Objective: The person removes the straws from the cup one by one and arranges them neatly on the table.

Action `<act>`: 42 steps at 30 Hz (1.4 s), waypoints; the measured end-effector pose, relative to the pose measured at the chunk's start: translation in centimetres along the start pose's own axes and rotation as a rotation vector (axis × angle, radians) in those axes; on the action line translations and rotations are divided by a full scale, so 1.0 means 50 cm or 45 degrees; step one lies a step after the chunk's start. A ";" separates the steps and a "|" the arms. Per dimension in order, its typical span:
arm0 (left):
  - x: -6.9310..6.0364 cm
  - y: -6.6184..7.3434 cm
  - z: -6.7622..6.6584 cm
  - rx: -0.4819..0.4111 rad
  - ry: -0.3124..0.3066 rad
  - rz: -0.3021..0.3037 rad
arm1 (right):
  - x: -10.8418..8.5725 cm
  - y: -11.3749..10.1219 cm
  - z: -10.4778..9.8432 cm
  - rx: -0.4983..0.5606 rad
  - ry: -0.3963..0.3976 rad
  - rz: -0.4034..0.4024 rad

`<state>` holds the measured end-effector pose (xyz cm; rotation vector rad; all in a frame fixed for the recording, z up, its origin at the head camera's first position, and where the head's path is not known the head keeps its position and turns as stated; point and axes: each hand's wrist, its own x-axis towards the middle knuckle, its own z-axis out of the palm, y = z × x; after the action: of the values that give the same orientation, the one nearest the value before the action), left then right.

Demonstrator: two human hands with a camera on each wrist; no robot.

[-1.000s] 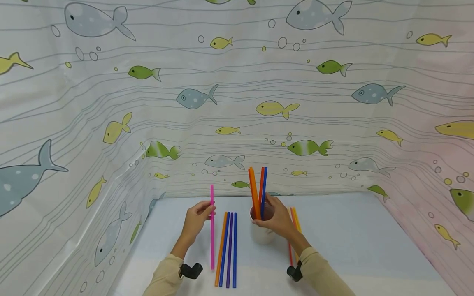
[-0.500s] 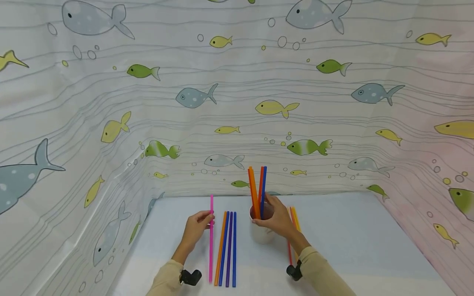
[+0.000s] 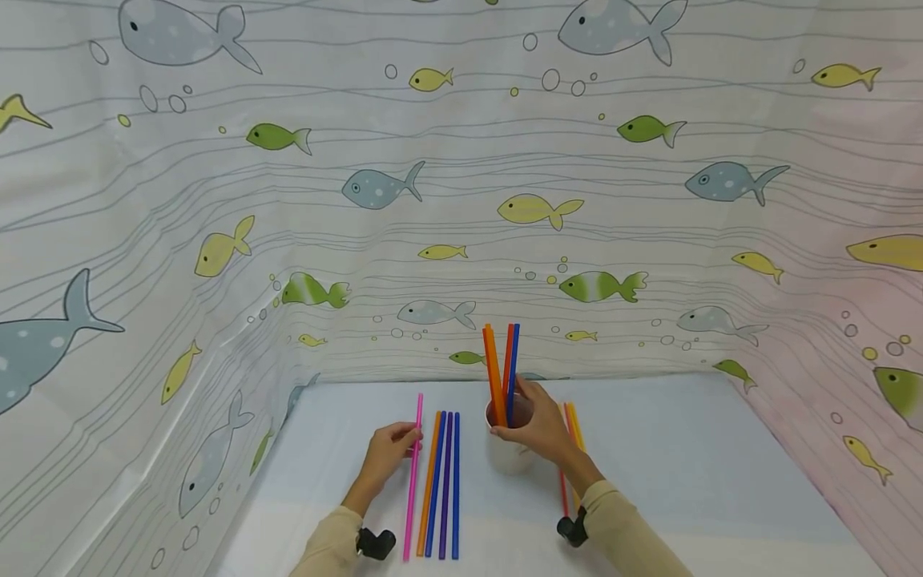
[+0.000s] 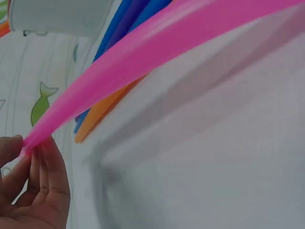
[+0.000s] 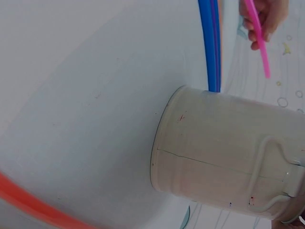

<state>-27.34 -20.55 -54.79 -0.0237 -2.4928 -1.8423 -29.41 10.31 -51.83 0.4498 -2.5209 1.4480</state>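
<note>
My left hand point(image 3: 385, 461) pinches a pink straw point(image 3: 412, 505) near its upper part, between thumb and fingertips. The straw slants slightly, just left of a row of straws: an orange straw point(image 3: 430, 489), a purple straw point(image 3: 446, 489) and blue straws point(image 3: 457, 489). Close to the lens, it looks large in the left wrist view. My right hand point(image 3: 544, 429) grips the rim of a whitish cup point(image 3: 508, 458), thumb on the near side and fingers behind. Orange straws point(image 3: 494, 373), a red one and a blue straw point(image 3: 513, 365) lean upright inside. The right wrist view shows the cup's handle point(image 5: 262, 167).
Red and yellow straws point(image 3: 574, 429) lie right of the cup, partly under my right forearm. The white tabletop point(image 3: 671, 457) extends to the right. A fish-patterned sheet point(image 3: 461, 232) encloses the back and sides.
My left hand has come down toward me with the pink straw. The straw's top has tilted right, closer to the row. The right hand and cup have stayed put.
</note>
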 end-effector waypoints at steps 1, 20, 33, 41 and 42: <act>0.000 -0.004 0.001 0.008 -0.004 -0.005 | 0.000 0.000 0.001 -0.003 -0.001 0.001; 0.011 -0.027 0.018 0.120 -0.023 -0.047 | -0.004 0.003 0.002 -0.007 0.000 0.009; 0.024 -0.035 0.024 0.180 0.017 -0.068 | -0.004 0.001 -0.001 -0.030 -0.001 0.008; 0.027 -0.038 0.022 0.185 0.029 -0.095 | -0.002 0.000 -0.002 -0.062 -0.006 0.000; 0.027 -0.039 0.022 0.184 0.030 -0.095 | -0.002 0.000 -0.003 -0.065 -0.006 0.001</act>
<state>-28.78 -20.09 -56.90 0.0958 -2.6376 -1.6715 -29.32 10.43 -51.78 0.4445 -2.5556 1.3810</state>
